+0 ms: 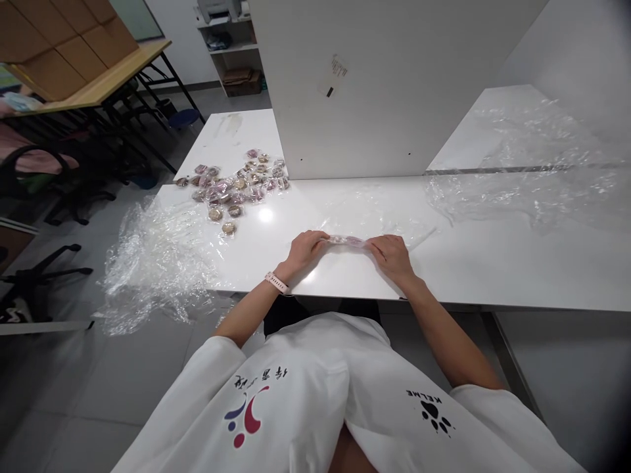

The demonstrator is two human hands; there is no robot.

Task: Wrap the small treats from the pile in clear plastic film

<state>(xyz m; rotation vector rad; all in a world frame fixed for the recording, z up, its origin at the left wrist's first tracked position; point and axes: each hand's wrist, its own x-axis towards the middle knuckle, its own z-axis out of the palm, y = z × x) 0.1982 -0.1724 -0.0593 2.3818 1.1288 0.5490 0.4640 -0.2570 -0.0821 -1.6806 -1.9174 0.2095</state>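
Note:
Stretched between both hands, just above the white table [345, 272], is a clear plastic wrapper with something pinkish inside [349, 241]; what it contains is too small to make out. The fingers of my left hand [306, 249] pinch its left end, and a pale pink watch band circles that wrist. My right hand [392, 256] grips the opposite end, its fingers curled. Beyond the hands, clear plastic film [374, 210] lies flat on the tabletop. Off to the left sits a spread of small round items in clear wrappers [229, 190], some purple-pink, some gold-brown.
A heap of crumpled clear plastic [158, 263] hangs over the table's left edge. More clear film [522, 184] lies along the right. A tall white panel [365, 98] stands at the back. Farther left are a wooden table [128, 72], a blue stool [183, 119] and office chairs.

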